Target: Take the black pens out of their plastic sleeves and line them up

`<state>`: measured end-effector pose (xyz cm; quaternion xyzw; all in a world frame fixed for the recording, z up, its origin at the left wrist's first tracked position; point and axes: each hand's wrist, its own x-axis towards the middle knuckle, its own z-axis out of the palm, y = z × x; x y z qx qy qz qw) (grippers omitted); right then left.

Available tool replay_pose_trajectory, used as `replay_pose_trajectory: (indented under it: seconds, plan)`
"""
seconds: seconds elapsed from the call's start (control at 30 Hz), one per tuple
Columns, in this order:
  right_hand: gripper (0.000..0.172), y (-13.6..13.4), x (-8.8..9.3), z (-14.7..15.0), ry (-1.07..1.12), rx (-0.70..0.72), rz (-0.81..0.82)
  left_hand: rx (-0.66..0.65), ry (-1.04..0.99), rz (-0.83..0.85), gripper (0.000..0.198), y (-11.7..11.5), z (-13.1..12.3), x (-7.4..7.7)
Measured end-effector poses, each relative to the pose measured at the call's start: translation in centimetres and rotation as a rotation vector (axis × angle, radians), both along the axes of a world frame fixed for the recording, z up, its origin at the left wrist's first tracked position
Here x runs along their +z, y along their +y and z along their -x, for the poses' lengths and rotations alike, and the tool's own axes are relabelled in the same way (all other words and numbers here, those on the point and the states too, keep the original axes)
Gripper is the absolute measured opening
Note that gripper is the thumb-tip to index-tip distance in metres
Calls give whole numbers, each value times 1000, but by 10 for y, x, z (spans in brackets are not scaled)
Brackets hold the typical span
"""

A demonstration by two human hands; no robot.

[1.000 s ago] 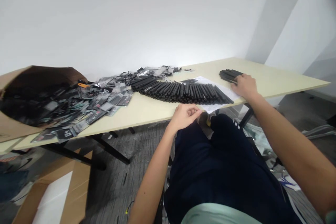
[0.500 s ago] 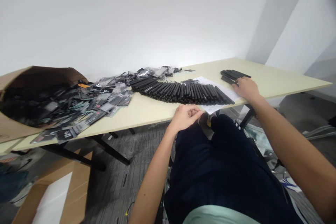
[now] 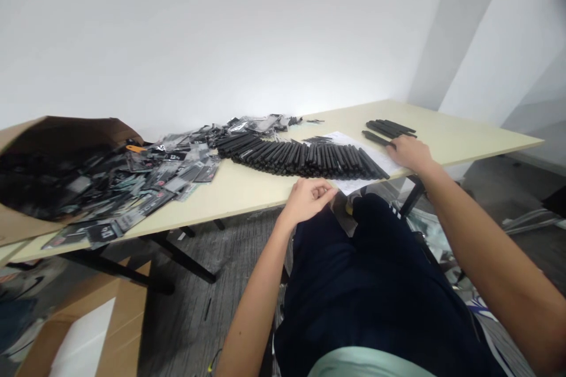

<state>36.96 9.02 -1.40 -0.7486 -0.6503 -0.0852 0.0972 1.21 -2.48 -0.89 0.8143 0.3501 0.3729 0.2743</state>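
Note:
My right hand (image 3: 410, 153) lies on the pale table (image 3: 247, 188) at its near right. Its fingers are bent down on the end of one black stick (image 3: 377, 138), which lies apart from a small pile of black sticks (image 3: 391, 127) just beyond. A long row of black sticks (image 3: 300, 156) runs across the middle of the table, partly on a white sheet of paper (image 3: 354, 184). My left hand (image 3: 307, 197) hovers at the table's front edge above my lap. Its fingers are curled with the thumb pressed against them, and what they pinch is hidden.
A heap of dark plastic packets (image 3: 177, 165) covers the left of the table and spills from an open cardboard box (image 3: 53, 129) lying on its side. Under the table are black legs (image 3: 186, 259), grey carpet and another cardboard box (image 3: 88, 330). My dark-trousered legs (image 3: 375, 283) fill the foreground.
My right hand has drawn back from the small pile towards me, and one black stick now lies apart from the pile at its fingertips. My left hand has stayed in place.

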Motion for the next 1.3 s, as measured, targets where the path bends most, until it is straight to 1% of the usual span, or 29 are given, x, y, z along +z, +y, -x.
replay_pose_trajectory:
  seconds: [0.17, 0.3, 0.4, 0.57, 0.73, 0.8, 0.93, 1.03, 1.1, 1.2, 1.3]
  plan:
    - [45, -2, 6, 5, -32, -21, 51, 7, -1, -4, 33, -1, 1, 0]
    - [41, -7, 9, 7, -54, -37, 65, 13, 4, 2, 34, -1, 1, 0]
    - [37, -15, 11, 6, -78, -38, 69, 16, 7, -3, 33, -1, 1, 0]
    - [37, -30, 11, 4, -100, -63, 64, 18, 14, -3, 32, -1, 1, 0]
    - [37, -42, 13, 8, -53, -111, 50, 19, 9, -5, 33, -2, 1, 1]
    - [37, -48, 16, 12, -3, -121, 8, 22, 9, -9, 34, -2, 1, 2]
    - [34, -59, 21, 22, 49, -127, -140, 33, 19, -13, 34, -3, 0, 2]
    - [37, -59, 18, 31, 47, -122, -233, 27, 21, -15, 35, -2, 0, 2]
    - [40, -54, 15, 36, 46, -72, -268, 27, 19, -19, 35, -1, 0, 1]
    - [36, -45, 10, 40, 31, 18, -227, 39, 26, -22, 35, 0, 0, 0]
    - [32, -37, 8, 41, 46, 35, -173, 41, 39, -22, 34, 0, 0, 0]
